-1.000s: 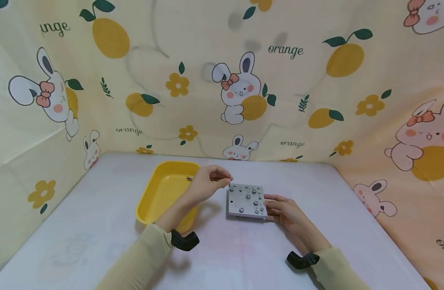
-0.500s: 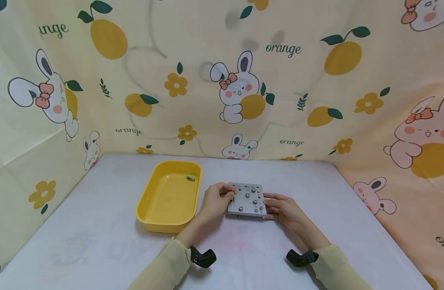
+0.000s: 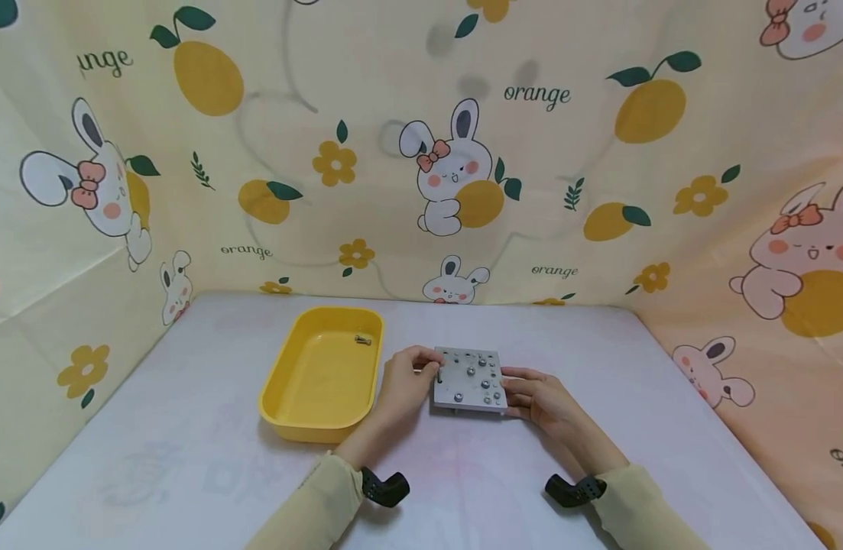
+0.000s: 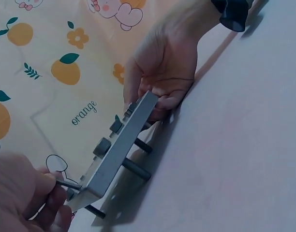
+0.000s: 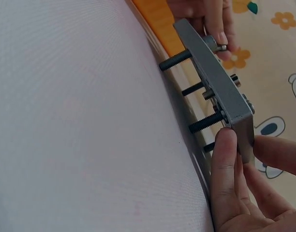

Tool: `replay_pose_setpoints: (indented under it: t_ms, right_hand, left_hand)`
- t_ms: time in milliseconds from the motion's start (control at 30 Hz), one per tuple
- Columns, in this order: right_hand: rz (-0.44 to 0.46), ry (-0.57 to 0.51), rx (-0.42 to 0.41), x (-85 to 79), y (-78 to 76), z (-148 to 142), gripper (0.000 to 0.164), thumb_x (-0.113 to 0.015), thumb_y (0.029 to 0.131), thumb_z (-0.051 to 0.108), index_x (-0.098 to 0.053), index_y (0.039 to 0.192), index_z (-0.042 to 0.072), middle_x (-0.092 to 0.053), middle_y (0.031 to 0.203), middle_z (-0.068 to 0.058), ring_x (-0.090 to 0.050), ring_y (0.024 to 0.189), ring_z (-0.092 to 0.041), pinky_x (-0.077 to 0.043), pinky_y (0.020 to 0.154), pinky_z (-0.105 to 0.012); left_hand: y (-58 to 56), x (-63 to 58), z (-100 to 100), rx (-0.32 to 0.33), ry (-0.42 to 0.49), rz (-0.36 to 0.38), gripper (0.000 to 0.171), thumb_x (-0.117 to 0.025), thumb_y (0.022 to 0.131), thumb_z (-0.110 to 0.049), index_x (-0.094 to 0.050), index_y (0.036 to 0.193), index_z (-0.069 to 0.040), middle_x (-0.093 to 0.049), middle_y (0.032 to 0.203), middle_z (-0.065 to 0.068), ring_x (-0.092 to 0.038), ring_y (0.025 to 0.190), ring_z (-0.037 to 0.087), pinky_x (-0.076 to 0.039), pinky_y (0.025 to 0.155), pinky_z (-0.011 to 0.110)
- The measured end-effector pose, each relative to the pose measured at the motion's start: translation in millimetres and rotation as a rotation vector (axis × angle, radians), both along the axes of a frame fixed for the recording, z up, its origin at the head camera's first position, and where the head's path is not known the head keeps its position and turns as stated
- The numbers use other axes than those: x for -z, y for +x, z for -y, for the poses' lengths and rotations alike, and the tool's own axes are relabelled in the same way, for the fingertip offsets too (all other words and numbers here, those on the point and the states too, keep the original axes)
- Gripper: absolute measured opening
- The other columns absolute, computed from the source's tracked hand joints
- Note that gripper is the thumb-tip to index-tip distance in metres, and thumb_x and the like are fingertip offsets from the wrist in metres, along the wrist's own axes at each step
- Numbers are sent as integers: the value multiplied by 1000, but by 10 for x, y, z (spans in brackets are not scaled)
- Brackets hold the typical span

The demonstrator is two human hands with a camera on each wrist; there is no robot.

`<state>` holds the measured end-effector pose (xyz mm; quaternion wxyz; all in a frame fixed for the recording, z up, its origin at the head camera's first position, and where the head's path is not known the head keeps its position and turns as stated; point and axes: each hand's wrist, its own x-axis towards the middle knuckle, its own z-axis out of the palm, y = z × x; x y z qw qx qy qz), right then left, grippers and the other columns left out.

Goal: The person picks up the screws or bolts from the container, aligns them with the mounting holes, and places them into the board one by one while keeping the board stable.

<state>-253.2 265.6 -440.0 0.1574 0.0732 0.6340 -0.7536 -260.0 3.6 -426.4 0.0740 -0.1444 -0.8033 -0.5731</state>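
Observation:
A square grey metal plate [image 3: 452, 382] with several bolts and holes stands raised off the table. My right hand [image 3: 548, 401] grips its right edge between thumb and fingers. My left hand [image 3: 407, 386] is at the plate's upper left corner, pinching a thin screw [image 4: 68, 184] between thumb and fingertips. The screw's far end meets the plate's top face; whether it sits in a hole I cannot tell. Below the plate, threaded bolt shanks [image 5: 174, 60] stick out, seen in both wrist views. The screw's head is hidden by my left fingers.
To the left of the plate stands a yellow tray [image 3: 318, 431], with a few small screws [image 3: 362, 340] near its far right corner. The white tabletop [image 3: 476, 481] runs back to a patterned cloth [image 3: 366, 206] hung around it.
My left hand has come from beside the tray's right rim down to the plate's upper left corner, and has barely moved in the last half second. My right hand stays on the plate.

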Motion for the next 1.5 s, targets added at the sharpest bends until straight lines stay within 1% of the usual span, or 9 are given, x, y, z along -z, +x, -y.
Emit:
replay_pose_setpoints:
  t_ms: [233,500,833,967,1067,1167,1233,1333,1500]
  right_hand:
    - [1,2,12,-6,-12,-3,51,-64,96,9,-46,142,-1,-69,111,-14,-68,90,-22,-56,71,-31]
    - [3,11,9,-10,-2,19,50,-63,96,9,-46,142,-1,-69,111,-14,-68,89,-21,-56,71,-31]
    - [-1,10,14,-14,-13,34,50,-64,96,8,-46,142,-2,-68,112,-15,-68,91,-23,-56,73,-32]
    - [17,15,28,-19,-10,34,49,-64,95,9,-48,141,0,-68,114,-15,-68,93,-24,-56,73,-32]
    - [23,24,38,-24,-6,44,49,-65,95,10,-49,141,1,-68,114,-15,-68,94,-25,-56,74,-33]
    - [18,22,51,-29,-3,56,48,-65,95,9,-51,140,1,-68,114,-15,-68,94,-26,-56,74,-34]
    - [13,22,55,-30,-1,60,48,-65,95,9,-51,140,1,-68,114,-15,-68,94,-26,-56,74,-34]
    - [5,35,60,-27,2,68,49,-66,94,10,-52,140,0,-69,112,-15,-68,92,-25,-57,72,-34]
    - [2,83,80,-25,10,84,48,-68,93,11,-54,139,1,-69,111,-13,-68,90,-24,-57,68,-34]
  left_hand:
    - [-5,0,7,26,-12,-9,11,-61,97,-3,-71,100,-7,-68,96,-4,-61,92,12,-51,80,30]
    - [14,59,11,61,-6,30,12,-62,96,-4,-71,96,-13,-68,93,-6,-60,95,11,-48,82,31]
    - [52,11,-38,-2,26,63,22,-50,98,0,-71,99,-6,-69,102,1,-59,106,17,-47,91,40]
    - [169,-198,-63,-8,22,62,24,-49,98,-3,-71,106,-5,-69,109,2,-58,106,18,-46,92,41]
    - [268,-456,-13,51,5,57,24,-51,98,-7,-72,109,-7,-68,110,0,-58,104,18,-47,91,41]
    - [274,-730,133,137,19,93,22,-52,100,-8,-72,109,-9,-68,109,-1,-60,104,20,-49,91,36]
    - [200,-885,293,170,45,125,21,-52,101,-9,-71,109,-8,-68,109,1,-62,103,21,-51,89,33]
    - [25,-1063,627,161,34,165,21,-50,103,-10,-69,112,-6,-67,111,6,-63,102,23,-53,86,31]
    - [-353,-1123,1194,94,-28,201,24,-48,103,-8,-64,118,3,-63,115,16,-61,104,29,-52,90,39]
